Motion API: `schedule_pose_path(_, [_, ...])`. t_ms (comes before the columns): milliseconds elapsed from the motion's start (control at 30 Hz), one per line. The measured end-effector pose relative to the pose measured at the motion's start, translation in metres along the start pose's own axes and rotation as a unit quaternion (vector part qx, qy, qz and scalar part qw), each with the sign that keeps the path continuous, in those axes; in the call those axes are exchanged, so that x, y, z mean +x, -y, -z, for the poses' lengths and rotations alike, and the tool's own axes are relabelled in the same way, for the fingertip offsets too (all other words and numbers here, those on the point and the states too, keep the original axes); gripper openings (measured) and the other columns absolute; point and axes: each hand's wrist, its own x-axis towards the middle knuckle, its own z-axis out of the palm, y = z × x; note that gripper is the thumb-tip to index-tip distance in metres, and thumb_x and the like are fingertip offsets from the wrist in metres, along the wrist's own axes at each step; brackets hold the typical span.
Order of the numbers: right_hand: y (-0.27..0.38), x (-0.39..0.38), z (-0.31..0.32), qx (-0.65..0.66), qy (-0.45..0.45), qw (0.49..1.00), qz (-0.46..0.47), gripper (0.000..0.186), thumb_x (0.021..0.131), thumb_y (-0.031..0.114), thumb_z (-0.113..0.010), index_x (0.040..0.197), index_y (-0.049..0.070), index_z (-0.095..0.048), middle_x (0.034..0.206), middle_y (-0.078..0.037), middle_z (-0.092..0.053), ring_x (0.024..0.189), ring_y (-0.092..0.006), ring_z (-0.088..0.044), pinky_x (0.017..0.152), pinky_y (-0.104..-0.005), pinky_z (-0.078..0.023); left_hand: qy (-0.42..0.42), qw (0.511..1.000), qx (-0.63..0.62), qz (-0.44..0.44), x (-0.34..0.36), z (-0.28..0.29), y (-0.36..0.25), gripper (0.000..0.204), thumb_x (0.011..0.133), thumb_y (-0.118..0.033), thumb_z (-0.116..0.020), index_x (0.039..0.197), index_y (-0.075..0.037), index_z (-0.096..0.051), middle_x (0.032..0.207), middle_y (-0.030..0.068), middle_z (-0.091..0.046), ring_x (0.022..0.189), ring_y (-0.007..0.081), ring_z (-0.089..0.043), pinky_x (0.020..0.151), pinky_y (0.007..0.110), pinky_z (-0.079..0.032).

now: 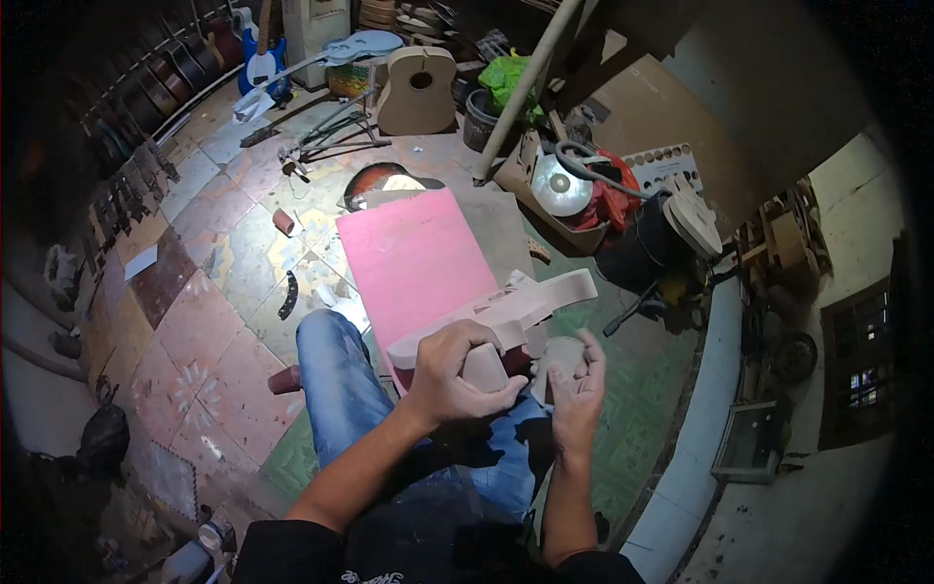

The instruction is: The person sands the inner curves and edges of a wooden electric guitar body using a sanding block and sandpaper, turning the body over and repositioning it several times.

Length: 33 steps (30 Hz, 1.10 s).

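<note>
My left hand (pixel 440 368) is closed around a pale, smooth block (pixel 484 368), with its thumb along the near side. To the right, my right hand (pixel 576 397) grips a thin, pale grey piece (pixel 560 358) that looks like sandpaper, the thumb on its face. Just beyond both hands lies a long, pale, curved wooden piece (pixel 550 300), its right end raised and rounded. It rests over the near part of a pink board (pixel 413 243), and my left hand hides some of it. Whether that hand touches the wooden piece, I cannot tell.
A brown guitar body (pixel 418 90) leans at the back, near a blue electric guitar (pixel 261 68). A sunburst body (pixel 375 183) lies beyond the board. At right stand a black drum-shaped container (pixel 637 243) and a cardboard box (pixel 555 229). Red cylinders (pixel 283 222) lie on the tiles.
</note>
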Motion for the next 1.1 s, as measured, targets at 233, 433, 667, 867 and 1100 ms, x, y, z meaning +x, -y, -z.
schedule_pose_path(233, [-0.001,0.009,-0.004,-0.339,-0.061,0.931,0.122,0.014,0.081,-0.002,-0.075,0.090,0.002,-0.064,0.090,-0.011,-0.059,0.081,-0.0239,-0.060,0.072,-0.0349,-0.048,0.026,0.999,0.012,-0.037,0.007,-0.025,-0.012,0.046,0.061,-0.024,-0.091,0.089,-0.005,-0.059,0.076,0.0097,-0.062,0.065,0.0266,-0.063,0.061,0.035,-0.051])
schedule_pose_path(433, [-0.028,0.027,-0.002,-0.379,-0.103,0.886,0.248,0.026,0.067,-0.004,-0.080,0.085,0.004,-0.064,0.085,-0.011,-0.058,0.076,-0.0279,-0.059,0.068,-0.0373,-0.047,0.035,0.999,-0.001,-0.033,0.012,-0.041,-0.017,0.047,0.062,-0.025,-0.092,0.087,-0.005,-0.057,0.072,0.0080,-0.059,0.061,0.0264,-0.062,0.058,0.034,-0.050])
schedule_pose_path(667, [-0.047,0.021,0.001,-0.360,-0.110,0.876,0.301,0.024,0.068,-0.005,-0.081,0.080,0.007,-0.064,0.083,-0.010,-0.057,0.075,-0.0261,-0.058,0.068,-0.0373,-0.047,0.038,0.999,-0.010,-0.029,0.004,-0.033,-0.006,0.035,0.063,-0.019,-0.083,0.083,-0.002,-0.060,0.070,0.0105,-0.057,0.060,0.0288,-0.060,0.055,0.036,-0.047])
schedule_pose_path(867, [-0.049,0.023,-0.006,-0.370,-0.103,0.875,0.295,0.027,0.067,-0.004,-0.084,0.080,0.007,-0.064,0.082,-0.009,-0.056,0.076,-0.0270,-0.057,0.068,-0.0373,-0.046,0.039,0.999,-0.021,-0.008,0.013,-0.026,-0.006,0.028,0.062,-0.015,-0.075,0.082,-0.002,-0.062,0.069,0.0098,-0.057,0.060,0.0287,-0.060,0.054,0.036,-0.047])
schedule_pose_path(1100, [-0.046,0.028,-0.014,-0.364,-0.117,0.880,0.282,0.029,0.067,-0.005,-0.085,0.079,0.005,-0.061,0.082,-0.009,-0.051,0.074,-0.0218,-0.051,0.065,-0.0326,-0.041,0.051,0.998,-0.018,-0.014,0.011,-0.023,-0.003,0.027,0.062,-0.014,-0.075,0.082,-0.003,-0.062,0.069,0.0102,-0.056,0.059,0.0285,-0.060,0.052,0.036,-0.047])
